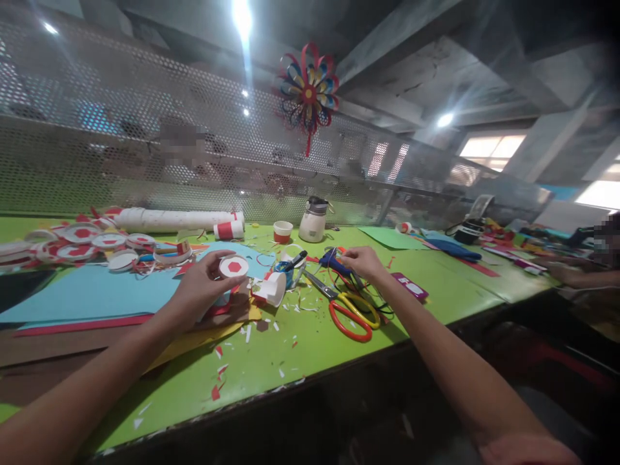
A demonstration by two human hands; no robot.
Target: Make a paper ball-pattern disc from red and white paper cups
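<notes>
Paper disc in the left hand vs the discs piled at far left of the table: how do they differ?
The paper disc is pinched upright in the left hand, lifted off the green table; the piled discs lie flat and overlapping on it. The held disc is single and faces the camera; the piled ones are many, seen at a slant. Both are white rounds with a red centre.

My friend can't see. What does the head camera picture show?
The left hand holds a white paper disc with a red centre above a green table. The right hand reaches to a blue-handled tool, near the red and yellow scissors.
</notes>
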